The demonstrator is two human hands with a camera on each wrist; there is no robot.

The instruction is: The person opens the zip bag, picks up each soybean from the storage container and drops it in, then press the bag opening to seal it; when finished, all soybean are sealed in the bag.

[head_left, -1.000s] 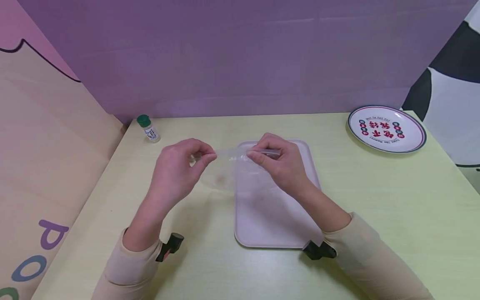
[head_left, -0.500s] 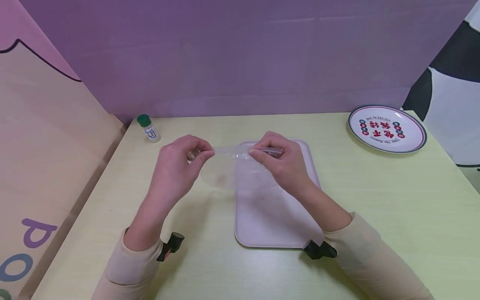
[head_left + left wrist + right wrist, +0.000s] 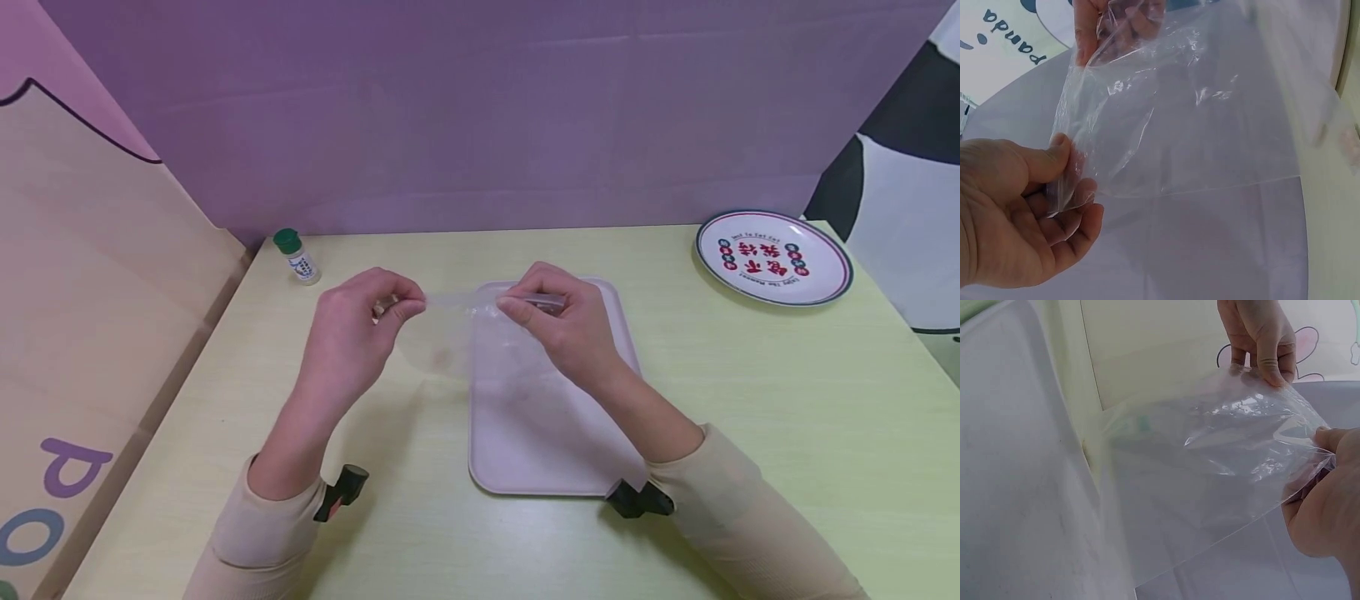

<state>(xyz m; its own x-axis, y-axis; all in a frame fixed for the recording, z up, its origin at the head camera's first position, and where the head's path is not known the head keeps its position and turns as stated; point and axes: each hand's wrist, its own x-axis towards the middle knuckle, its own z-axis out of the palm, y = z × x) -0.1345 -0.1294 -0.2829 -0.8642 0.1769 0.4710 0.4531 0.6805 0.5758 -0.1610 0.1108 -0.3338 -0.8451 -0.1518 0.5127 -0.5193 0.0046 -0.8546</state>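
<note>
A clear, soft plastic bag (image 3: 450, 329) hangs between the two hands, its upper edge pulled fairly straight. My left hand (image 3: 354, 329) pinches one end of that edge between thumb and fingers. At the other end my right hand (image 3: 566, 329) grips the edge the same way, above the far part of a pale tray (image 3: 555, 454). Seen from the left wrist, the bag (image 3: 1179, 125) looks thin and shiny, with a few creases. A blurred pinkish patch (image 3: 1351, 145) shows at the right edge there; I cannot tell what it is.
A small bottle with a green cap (image 3: 298, 257) stands at the table's back left. At the back right lies an oval plate (image 3: 821, 271) with red lettering. A purple backdrop (image 3: 480, 117) rises behind the table's far edge.
My left hand has shifted slightly up and to the left, with its end of the bag. The right hand has risen a little. Both keep their hold.
</note>
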